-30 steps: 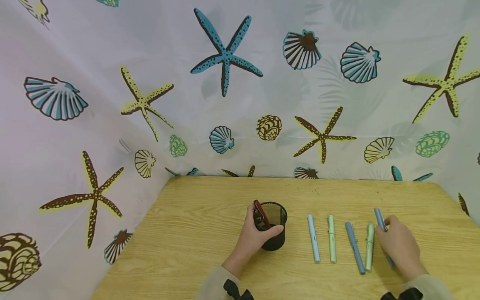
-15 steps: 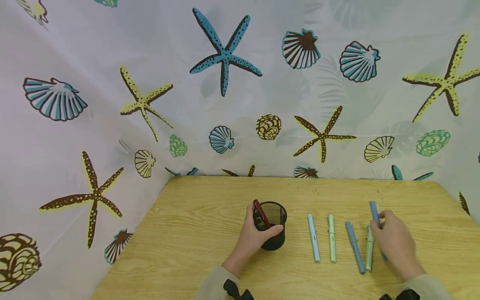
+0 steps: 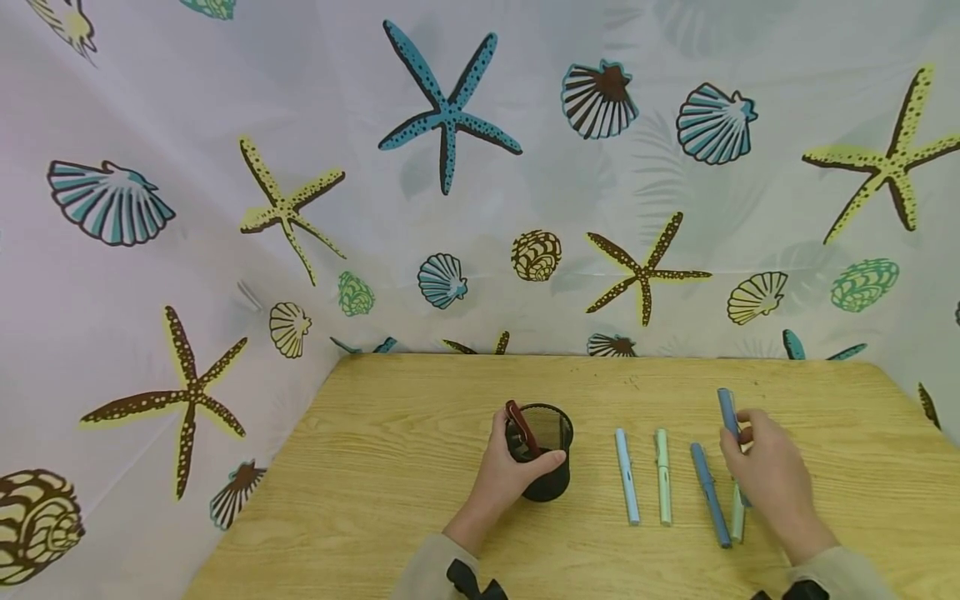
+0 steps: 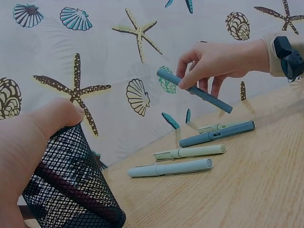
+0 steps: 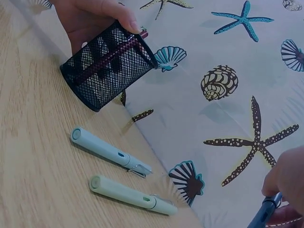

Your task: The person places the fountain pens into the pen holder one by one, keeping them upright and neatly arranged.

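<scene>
The left hand is curled round the black mesh pen cup, thumb on the near side of the rim and fingers wrapped about the far left side. The right hand pinches a dark blue pen between thumb and fingertips and holds it off the wooden table; the left wrist view shows the pen clear of the surface, tilted, with its far end raised above the row of pens below it.

The cup stands upright on the table, a little left of the middle, and a dark red pen leans inside it with its top sticking out over the left rim (through the mesh its barrel shows as a slanted dark bar).

To the right of the cup four pens lie on the table, roughly side by side and pointing away from the person: a light blue pen nearest the cup, then a pale green pen, then a blue-grey pen, and last a second green pen, mostly hidden under the right hand in the head view.

A curtain printed with starfish and shells hangs behind and to the left of the table.
</scene>
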The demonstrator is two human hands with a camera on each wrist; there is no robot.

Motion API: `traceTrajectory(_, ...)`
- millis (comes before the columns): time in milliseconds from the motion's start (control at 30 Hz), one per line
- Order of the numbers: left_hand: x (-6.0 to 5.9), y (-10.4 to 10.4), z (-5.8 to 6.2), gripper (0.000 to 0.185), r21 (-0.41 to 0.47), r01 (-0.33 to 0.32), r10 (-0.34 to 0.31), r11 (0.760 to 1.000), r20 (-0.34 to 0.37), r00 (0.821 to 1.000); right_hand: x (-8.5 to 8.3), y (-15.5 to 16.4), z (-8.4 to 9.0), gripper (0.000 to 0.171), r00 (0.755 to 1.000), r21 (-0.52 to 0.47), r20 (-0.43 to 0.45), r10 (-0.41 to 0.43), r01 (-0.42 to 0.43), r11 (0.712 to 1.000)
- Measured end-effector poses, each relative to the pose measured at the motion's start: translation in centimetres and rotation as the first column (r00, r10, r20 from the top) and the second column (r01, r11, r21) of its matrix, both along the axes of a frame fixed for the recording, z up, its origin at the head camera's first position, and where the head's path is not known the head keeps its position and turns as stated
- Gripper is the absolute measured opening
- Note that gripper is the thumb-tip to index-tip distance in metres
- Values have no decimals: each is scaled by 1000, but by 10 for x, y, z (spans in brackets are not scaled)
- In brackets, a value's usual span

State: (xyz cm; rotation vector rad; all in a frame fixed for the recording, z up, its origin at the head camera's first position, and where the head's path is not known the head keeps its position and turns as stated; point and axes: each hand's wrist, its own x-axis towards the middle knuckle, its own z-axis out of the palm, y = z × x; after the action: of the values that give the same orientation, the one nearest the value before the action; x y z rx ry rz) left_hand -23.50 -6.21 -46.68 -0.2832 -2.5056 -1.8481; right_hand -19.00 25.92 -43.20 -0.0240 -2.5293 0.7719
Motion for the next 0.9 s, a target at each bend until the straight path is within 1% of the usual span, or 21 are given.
traceTrajectory(100,0,1,0,102,-6,-1,1,1000,-1,1000,1,-5,3,28,998,4,-52,18,-17,1000)
traceTrajectory(267,2,1,-1,103,-9,-10,11,1000,12,1000,1,-11,9,28,996,4,-85,29,-29,1000)
traceTrajectory(433,3,1,-2,105,-4,-16,16,1000,19,1000,1,-16,10,27,991,6,-126,48,-47,999)
traceTrajectory(600,3,2,0,104,-7,-20,20,1000,27,999,-1,-21,13,28,991,-3,-123,47,-48,999)
traceTrajectory(833,2,1,2,105,1,-15,15,1000,6,1000,-5,-30,16,28,993,-33,-102,60,-64,997)
traceTrajectory(900,2,1,2,106,1,-14,14,1000,11,1000,-6,-33,17,28,993,-41,-94,69,-73,996)
